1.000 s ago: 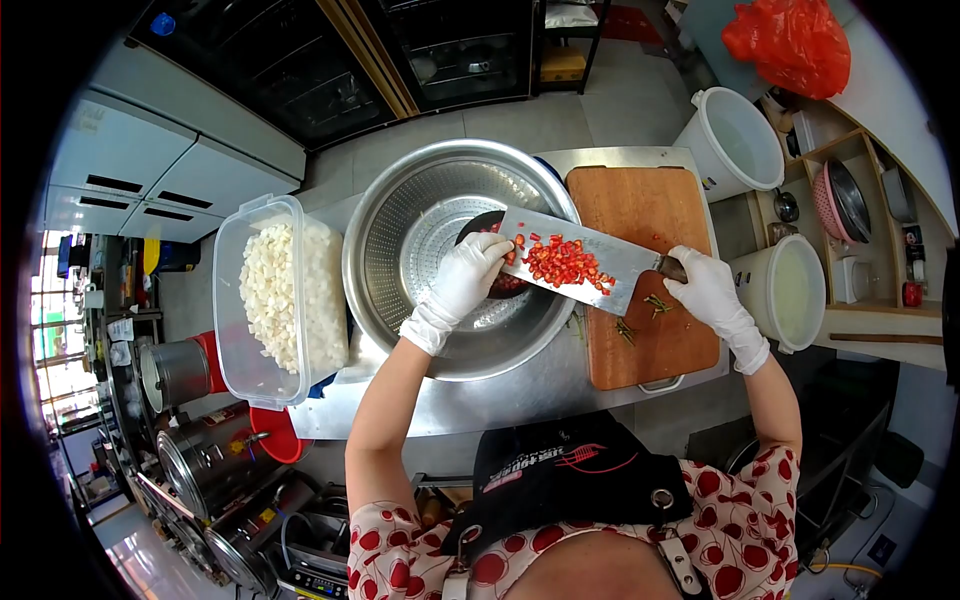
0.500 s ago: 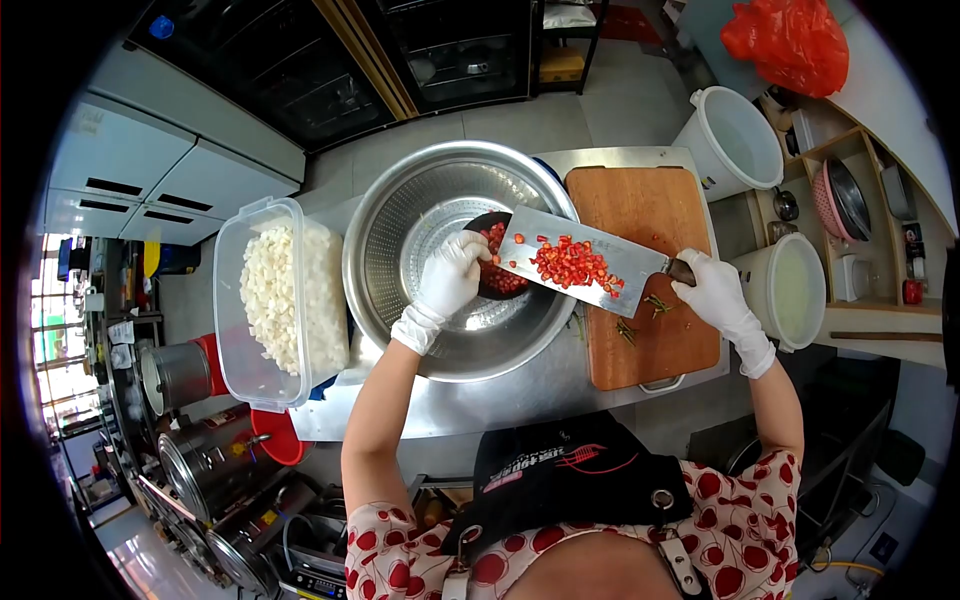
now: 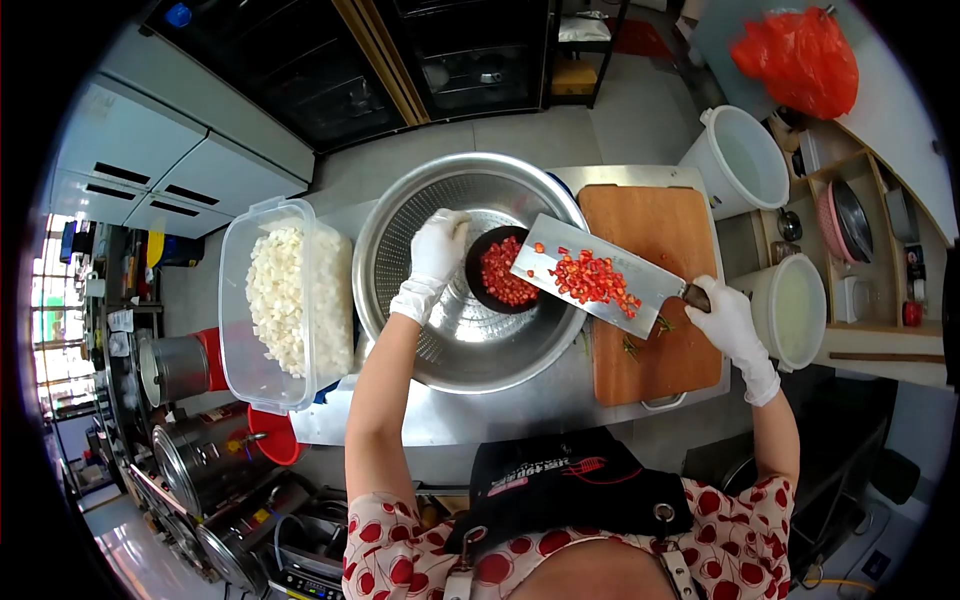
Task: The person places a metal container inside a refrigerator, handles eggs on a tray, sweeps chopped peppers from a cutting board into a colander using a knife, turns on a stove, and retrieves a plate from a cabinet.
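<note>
My right hand (image 3: 722, 320), in a white glove, grips the handle of a cleaver (image 3: 620, 248). Chopped red chili pieces (image 3: 590, 278) lie on the flat blade, whose far end overhangs the right edge of a dark bowl (image 3: 478, 290). More chopped red chilies (image 3: 507, 272) fill that bowl, which sits inside a large metal basin (image 3: 400, 350) with perforated walls. Over the basin, just left of the bowl, is my gloved left hand (image 3: 436, 255). Its fingers are curled together; whether anything is between them is hidden.
A wooden cutting board (image 3: 650, 220) with green chili stems lies right of the basin. On the left stands a clear plastic tub (image 3: 235, 330) of diced white pieces. White buckets (image 3: 730, 150) stand beyond the board, and a red bag (image 3: 800, 60) lies at upper right.
My left hand has drawn leftward from the cleaver's tip, uncovering the bowl of chilies. The cleaver stays over the basin's right side with chilies on it. The whole view has shifted slightly.
</note>
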Demonstrator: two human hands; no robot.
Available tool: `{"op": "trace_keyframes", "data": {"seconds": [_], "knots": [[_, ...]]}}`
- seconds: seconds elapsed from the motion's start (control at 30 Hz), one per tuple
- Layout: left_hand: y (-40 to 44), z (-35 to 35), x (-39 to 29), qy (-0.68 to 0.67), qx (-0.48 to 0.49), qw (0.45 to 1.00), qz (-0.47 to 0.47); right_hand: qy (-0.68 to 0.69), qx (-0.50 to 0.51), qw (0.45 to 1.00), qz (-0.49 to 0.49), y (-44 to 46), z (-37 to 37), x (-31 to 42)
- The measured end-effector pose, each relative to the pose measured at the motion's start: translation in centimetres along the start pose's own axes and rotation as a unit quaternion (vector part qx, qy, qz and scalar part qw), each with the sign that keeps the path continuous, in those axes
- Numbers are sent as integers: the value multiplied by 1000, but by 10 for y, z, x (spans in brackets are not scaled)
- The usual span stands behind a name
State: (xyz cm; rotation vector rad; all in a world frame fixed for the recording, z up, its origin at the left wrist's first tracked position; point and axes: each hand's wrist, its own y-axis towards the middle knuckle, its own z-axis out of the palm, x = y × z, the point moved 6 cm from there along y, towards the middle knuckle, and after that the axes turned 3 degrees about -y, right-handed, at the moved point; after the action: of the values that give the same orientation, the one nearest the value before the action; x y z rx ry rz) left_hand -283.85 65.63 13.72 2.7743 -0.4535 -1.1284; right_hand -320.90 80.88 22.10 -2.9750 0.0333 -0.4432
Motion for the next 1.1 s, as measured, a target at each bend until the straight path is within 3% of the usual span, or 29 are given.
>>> {"op": "trace_keyframes", "data": {"seconds": [0.07, 0.1, 0.27, 0.37, 0.47, 0.57, 0.77, 0.93, 1.03, 1.1], "knots": [[4, 14, 14, -33, 69, 997, -12, 13, -5, 1000, 16, -2, -2, -2], [1, 26, 25, -59, 120, 989, -61, 20, -5, 999, 26, -3, -3, -4], [-25, 33, 27, -138, 160, 969, -131, 39, -27, 997, 54, -7, -9, -18], [-40, 26, 25, -83, 199, 965, -147, 62, -36, 994, 77, -8, -11, -26], [-33, 15, 25, -35, 137, 990, -16, 92, -45, 990, 97, -10, -12, -34], [-1, 16, 15, 16, 97, 994, 39, 100, -47, 988, 112, -11, -13, -38], [35, 83, 7, 116, 191, 967, 121, 72, -43, 988, 127, -15, -15, -43], [35, 104, 23, 132, 230, 959, 101, 73, -29, 987, 139, -17, -10, -41], [30, 76, 12, 57, 155, 982, 91, 95, -42, 985, 140, -22, 4, -52], [21, 36, -15, 11, 52, 992, 113, 101, -46, 982, 154, -27, 11, -60]]}}
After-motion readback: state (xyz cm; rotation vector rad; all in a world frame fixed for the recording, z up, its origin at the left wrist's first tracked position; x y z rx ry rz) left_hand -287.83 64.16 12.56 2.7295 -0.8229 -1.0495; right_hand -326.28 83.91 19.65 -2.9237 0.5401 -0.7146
